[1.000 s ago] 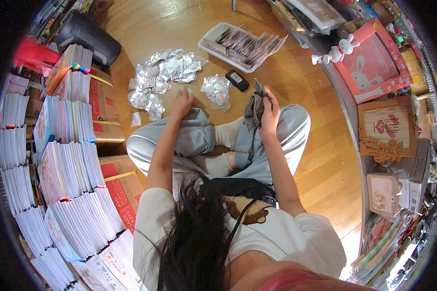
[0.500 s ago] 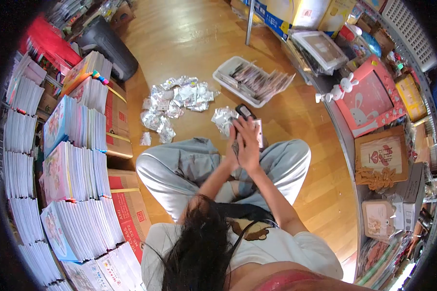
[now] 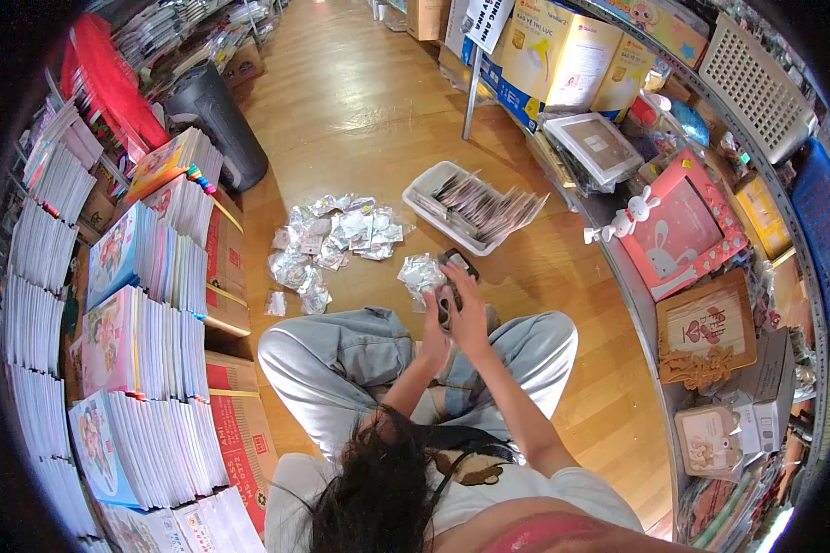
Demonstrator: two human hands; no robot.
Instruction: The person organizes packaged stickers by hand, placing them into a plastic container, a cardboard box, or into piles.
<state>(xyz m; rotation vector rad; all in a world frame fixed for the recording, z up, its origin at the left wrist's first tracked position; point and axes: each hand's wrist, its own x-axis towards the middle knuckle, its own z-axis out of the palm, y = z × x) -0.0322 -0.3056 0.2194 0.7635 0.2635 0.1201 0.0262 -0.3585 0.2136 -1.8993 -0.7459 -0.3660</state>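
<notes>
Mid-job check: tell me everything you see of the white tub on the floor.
The white tub is a rectangular, open-topped container with rounded corners, plastic by its look. It sits upright on the wooden floor, beside the larger heap of shiny packets. Flat packs stand in a row inside, some leaning out over its right side. Neither the left hand nor the right hand touches it.

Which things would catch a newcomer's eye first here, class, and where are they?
Probably first the left hand and right hand, close together before the crossed legs, a small dark item between them. Beyond them to the left, shiny packets lie heaped on the wooden floor, with a white tray to their right. Stacked books line the left side, and a pink rabbit frame stands on the right.
</notes>
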